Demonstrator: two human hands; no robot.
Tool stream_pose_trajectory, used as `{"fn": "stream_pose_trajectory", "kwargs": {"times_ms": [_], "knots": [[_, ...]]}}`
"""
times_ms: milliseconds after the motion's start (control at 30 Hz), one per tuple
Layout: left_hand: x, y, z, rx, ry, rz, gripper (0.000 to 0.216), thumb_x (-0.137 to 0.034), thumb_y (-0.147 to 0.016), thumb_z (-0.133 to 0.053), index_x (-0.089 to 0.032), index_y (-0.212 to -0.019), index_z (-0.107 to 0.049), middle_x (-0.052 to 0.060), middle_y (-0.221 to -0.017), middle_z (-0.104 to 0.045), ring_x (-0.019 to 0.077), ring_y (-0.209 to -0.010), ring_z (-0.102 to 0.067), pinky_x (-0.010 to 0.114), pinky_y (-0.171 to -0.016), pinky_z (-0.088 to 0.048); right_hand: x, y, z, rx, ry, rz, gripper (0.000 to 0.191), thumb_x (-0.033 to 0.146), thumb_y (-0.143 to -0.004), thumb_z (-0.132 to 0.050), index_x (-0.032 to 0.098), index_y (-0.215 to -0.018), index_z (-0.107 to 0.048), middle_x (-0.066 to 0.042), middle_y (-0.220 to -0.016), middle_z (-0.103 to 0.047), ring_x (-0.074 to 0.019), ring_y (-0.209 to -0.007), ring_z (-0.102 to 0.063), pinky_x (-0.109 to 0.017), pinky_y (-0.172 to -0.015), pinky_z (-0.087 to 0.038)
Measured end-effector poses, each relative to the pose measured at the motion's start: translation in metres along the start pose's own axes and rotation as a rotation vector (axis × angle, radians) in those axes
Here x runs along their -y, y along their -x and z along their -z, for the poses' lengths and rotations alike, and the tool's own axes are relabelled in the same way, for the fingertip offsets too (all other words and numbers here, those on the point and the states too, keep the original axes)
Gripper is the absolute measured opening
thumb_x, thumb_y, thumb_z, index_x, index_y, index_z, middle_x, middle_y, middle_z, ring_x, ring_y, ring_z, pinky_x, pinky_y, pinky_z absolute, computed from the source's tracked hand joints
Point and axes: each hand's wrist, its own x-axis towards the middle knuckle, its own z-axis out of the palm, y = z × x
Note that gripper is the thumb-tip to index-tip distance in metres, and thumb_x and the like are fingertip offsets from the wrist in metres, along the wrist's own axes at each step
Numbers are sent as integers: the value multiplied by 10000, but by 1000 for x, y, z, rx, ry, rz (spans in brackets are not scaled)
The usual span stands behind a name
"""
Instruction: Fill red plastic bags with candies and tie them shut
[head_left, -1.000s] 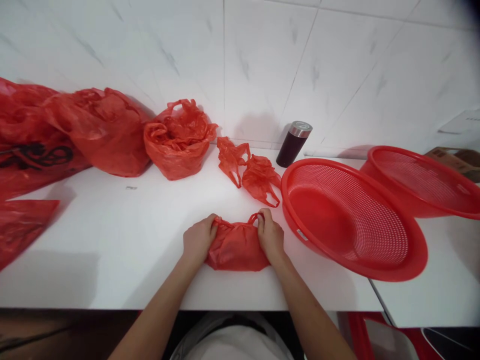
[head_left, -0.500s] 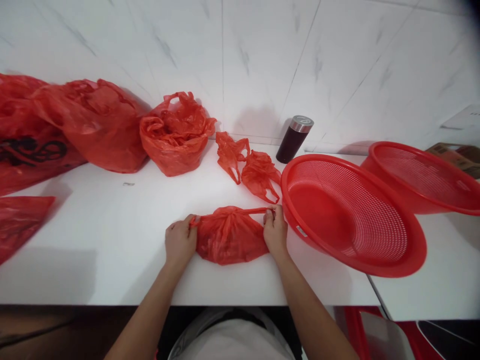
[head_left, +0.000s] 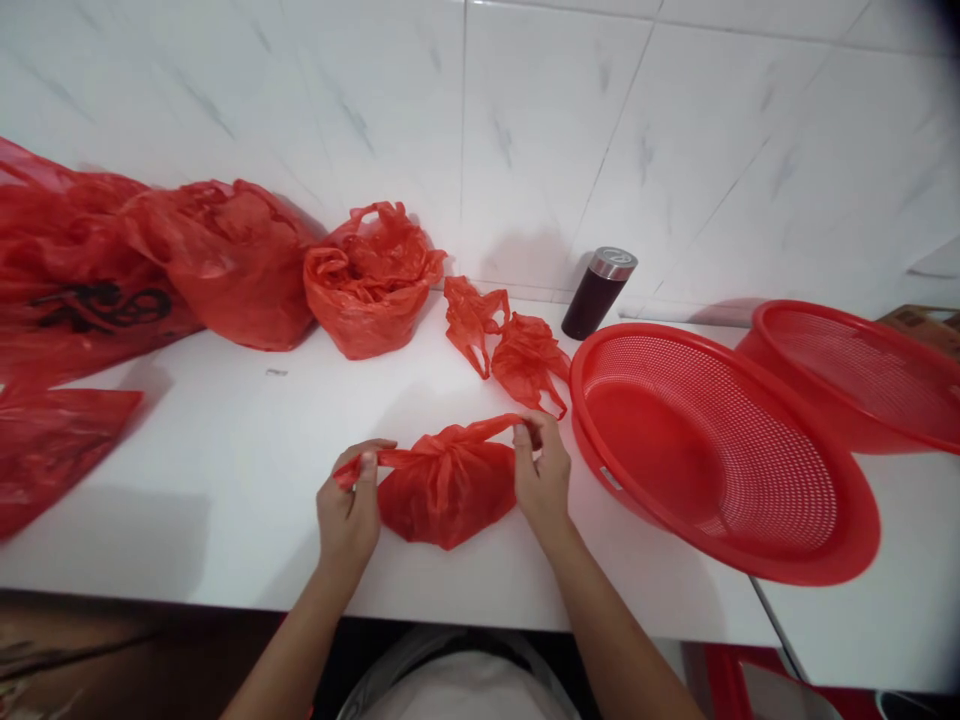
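A small red plastic bag [head_left: 450,490] with something inside lies on the white table in front of me, its neck gathered and its two handles pulled out sideways. My left hand [head_left: 349,505] pinches the left handle between thumb and fingers. The right handle is gripped by my right hand [head_left: 541,470], thumb against fingertips. What fills the bag cannot be made out through the plastic. Just beyond it, two crumpled red plastic bags [head_left: 525,360] lie flat, close to my right hand.
A red perforated basket [head_left: 652,450] stands to the right, with a second red basket [head_left: 840,410] behind it. A dark tumbler [head_left: 592,300] stands by the tiled wall. Fuller red bags [head_left: 371,310] line the back left; another red bag [head_left: 60,450] lies at the left edge.
The bag's left handle has been drawn out further and its neck bunched more tightly. My left hand has turned, its thumb now on top of the handle. The view has shifted slightly.
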Motion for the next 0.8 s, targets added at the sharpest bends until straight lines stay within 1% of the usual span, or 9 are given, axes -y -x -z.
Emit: {"fn": "stream_pose_trajectory", "kwargs": {"times_ms": [67, 133, 200, 300, 400, 533, 600, 700, 800], "knots": [[-3, 2, -7, 38, 166, 37, 473, -478, -973, -308, -166, -962, -663, 91, -1042, -694, 232, -996, -628, 347, -878, -476, 6, -1, -5, 75, -8, 18, 217, 341, -909, -509, 238, -1092, -564, -30, -977, -604, -157, -861, -542, -309, -800, -450], [2, 4, -10, 118, 296, 76, 526, -494, -981, -245, -155, -995, -647, 109, -1047, -692, 245, -1010, -634, 368, -874, -495, 3, -2, -8, 120, -60, -82, 333, 374, -860, -585, 247, -1161, -518, -26, -981, -598, -157, -852, -552, -313, -786, -470], [10, 5, -9, 227, 342, 49, 488, -520, -961, -311, -155, -1063, -618, 123, -1097, -675, 260, -1060, -619, 390, -910, -491, -5, -3, -8, 111, -129, -225, 493, 406, -815, -637, 249, -1241, -445, -16, -946, -595, -155, -813, -564, -310, -754, -487], [18, 4, -6, 414, 183, -28, 515, -477, -840, -612, -209, -1268, -512, 103, -1216, -618, 262, -1143, -575, 408, -994, -447, -17, -2, -6, 159, -156, -318, 690, 431, -783, -672, 247, -1360, -342, -3, -909, -604, -162, -822, -579, -327, -800, -487], [16, 0, -8, 542, -76, -79, 562, -419, -816, -659, -277, -1334, -492, 71, -1235, -584, 244, -1140, -565, 416, -1005, -437, -18, 2, -4, 337, -22, -281, 753, 434, -744, -711, 263, -1392, -367, -11, -923, -629, -191, -873, -596, -365, -848, -468], [10, -7, -17, 549, -236, -108, 286, -412, -893, -527, -249, -1067, -685, 55, -977, -632, 238, -947, -608, 421, -876, -485, -9, 3, -3, 555, 231, -91, 507, 362, -756, -712, 286, -1232, -551, -25, -1041, -679, -227, -962, -612, -404, -907, -408], [9, -11, -21, 537, -241, -119, 237, -391, -882, -537, -222, -917, -699, 55, -909, -639, 245, -876, -608, 433, -835, -482, -7, 2, -4, 612, 295, -3, 318, 330, -797, -676, 256, -1096, -599, -13, -978, -701, -212, -898, -629, -387, -886, -398], [6, -13, -22, 516, -220, -132, 230, -388, -877, -541, -194, -803, -640, 55, -863, -625, 236, -796, -602, 422, -780, -487, -6, 0, -5, 618, 363, 78, 123, 282, -834, -628, 218, -932, -593, 2, -812, -688, -190, -756, -614, -366, -826, -386], [-3, -11, -20, 499, -151, -157, 220, -388, -910, -498, -197, -861, -595, 61, -988, -622, 224, -916, -598, 398, -871, -472, 0, 1, -5, 573, 373, 121, 79, 211, -862, -555, 204, -939, -575, -23, -861, -681, -200, -815, -598, -366, -839, -368]]}}
